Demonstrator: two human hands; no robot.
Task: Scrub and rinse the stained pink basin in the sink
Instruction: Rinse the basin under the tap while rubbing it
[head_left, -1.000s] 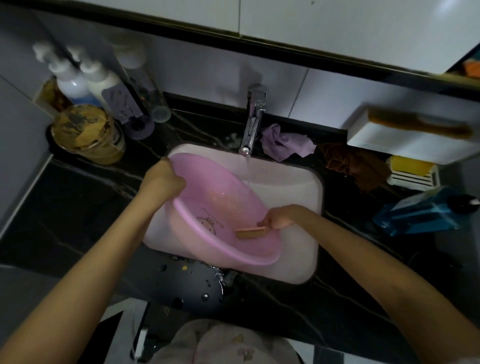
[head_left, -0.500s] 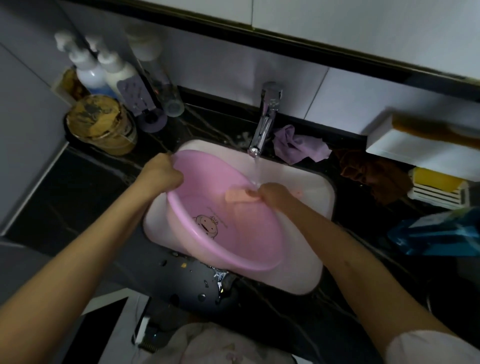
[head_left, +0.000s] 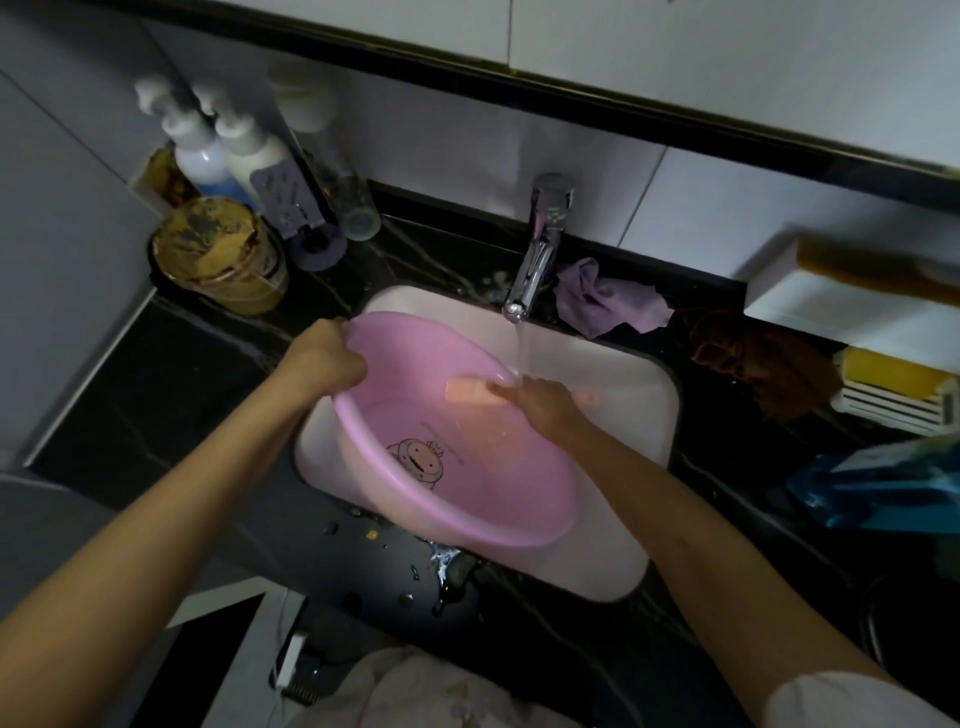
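Pink basin (head_left: 519, 467) is held tilted inside the white sink (head_left: 623, 415), with its far left rim raised and its near rim lying over the sink's front edge. A cartoon figure (head_left: 415, 460) is printed on its inner bottom. The raised rim is gripped by the left hand (head_left: 327, 358), whose fingers are curled over the edge. A peach brush (head_left: 470, 391) is clasped in the right hand (head_left: 545, 405), the fingers being wrapped round its handle; the brush head is laid against the far inner wall of the basin, just under the rim, and the handle's end is seen past the hand on the right. Water (head_left: 522, 348) is being run from the chrome tap (head_left: 540, 244) and is met by the basin's far rim, right beside the right hand.

The sink is set into a black counter (head_left: 182, 389). Behind it, near the tap, a purple cloth (head_left: 602, 299) is left crumpled, and a brown cloth (head_left: 753, 358) is seen further right. At the far left, 2 pump bottles (head_left: 202, 150) are stood behind a jar (head_left: 213, 249) with a stained lid. A blue bottle (head_left: 883, 488) is laid on its side at the right edge.
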